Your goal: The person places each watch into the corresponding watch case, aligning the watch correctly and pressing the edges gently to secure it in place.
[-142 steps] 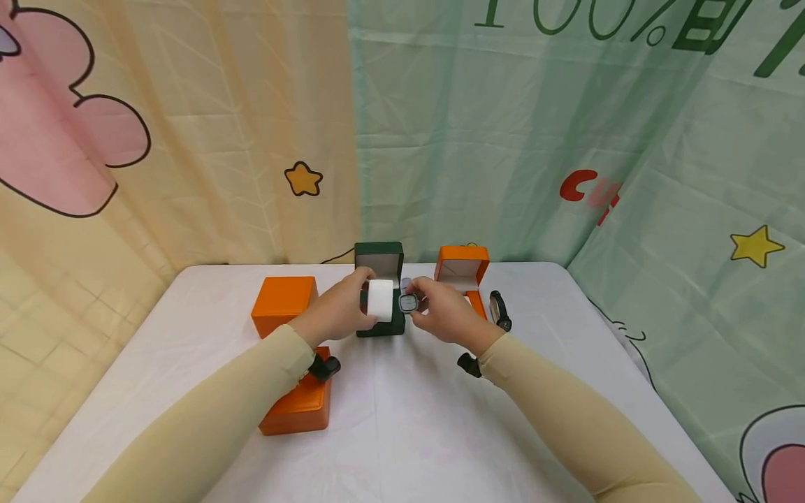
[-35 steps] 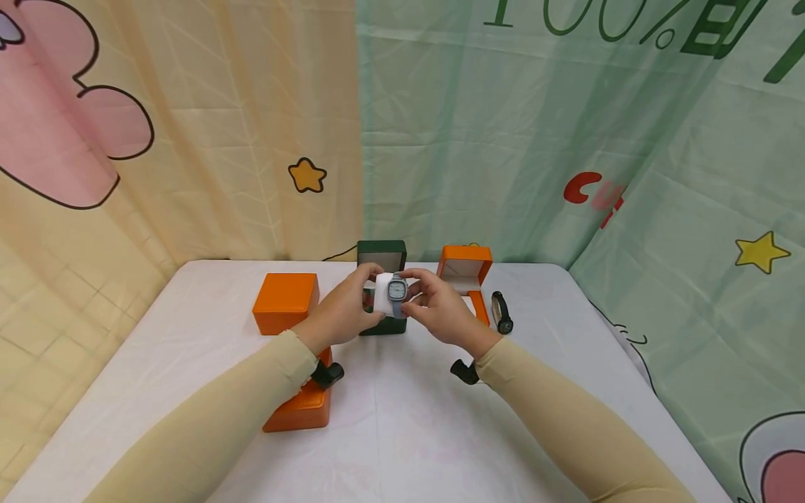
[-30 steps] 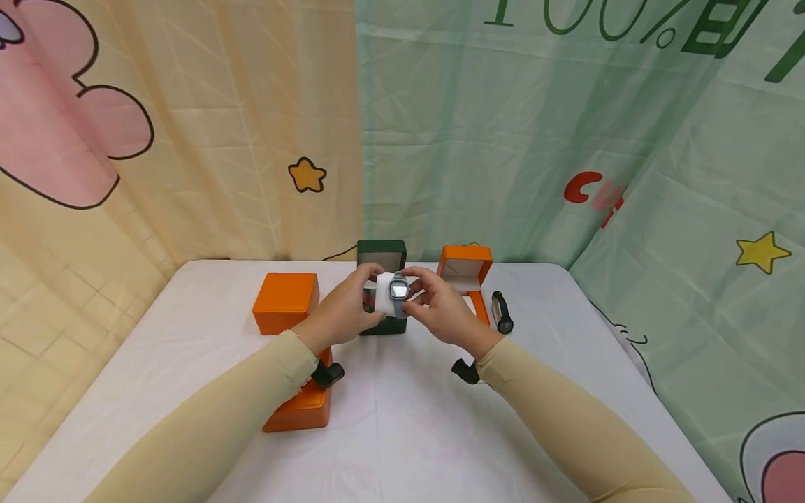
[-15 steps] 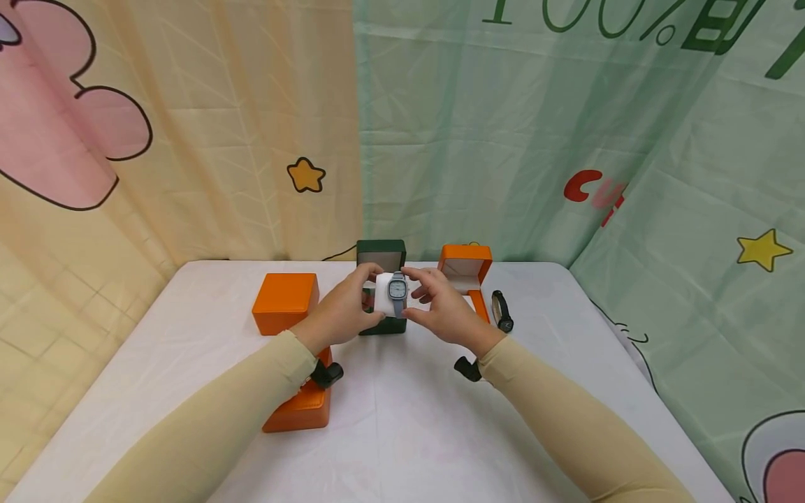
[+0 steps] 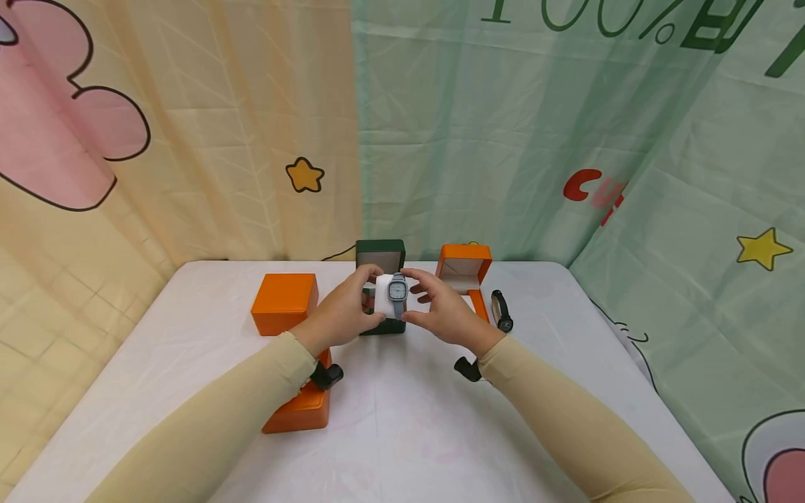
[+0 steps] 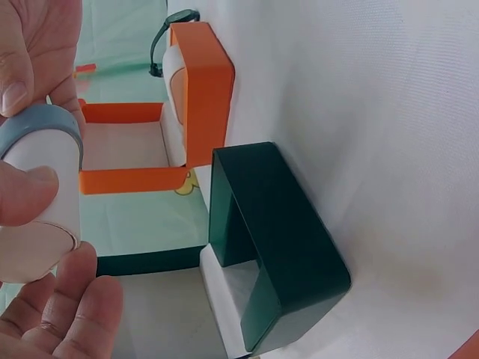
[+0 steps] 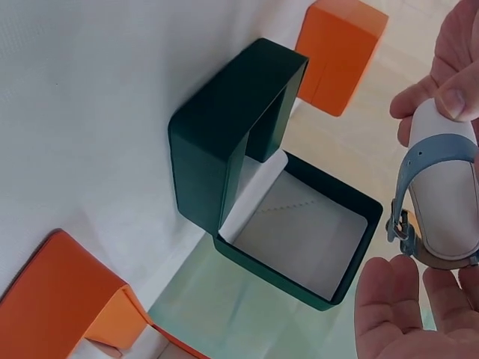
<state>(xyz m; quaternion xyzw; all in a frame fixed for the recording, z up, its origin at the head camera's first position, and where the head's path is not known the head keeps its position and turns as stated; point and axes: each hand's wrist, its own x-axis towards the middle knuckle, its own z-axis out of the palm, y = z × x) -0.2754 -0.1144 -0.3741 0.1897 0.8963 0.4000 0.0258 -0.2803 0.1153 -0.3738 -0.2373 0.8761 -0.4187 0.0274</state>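
My left hand [image 5: 344, 307] grips a white watch cushion [image 5: 383, 297] between thumb and fingers, above the opened green box [image 7: 224, 134]. Round the cushion's right end sits a watch [image 5: 397, 290] with a grey-blue strap and a squarish face, turned towards me. My right hand [image 5: 446, 311] pinches the watch from above and below, index finger at its top and thumb at its bottom. In the right wrist view the strap's buckle [image 7: 404, 228] shows on the underside, close to the right fingers [image 7: 389, 295]. The green box's lid stands up, its inside pale.
An opened orange box [image 5: 464, 257] with a pale cushion inside stands to the right of the green one. Beside it lies a black watch [image 5: 502, 312]. Two closed orange boxes, one farther back [image 5: 284, 300] and one nearer [image 5: 305, 411], are at the left of the white-covered table [image 5: 390, 433].
Earlier my right hand held the watch apart, right of the cushion; now the watch is round the cushion. Both hands have stayed nearly still over the last second, the right fingers shifting slightly.
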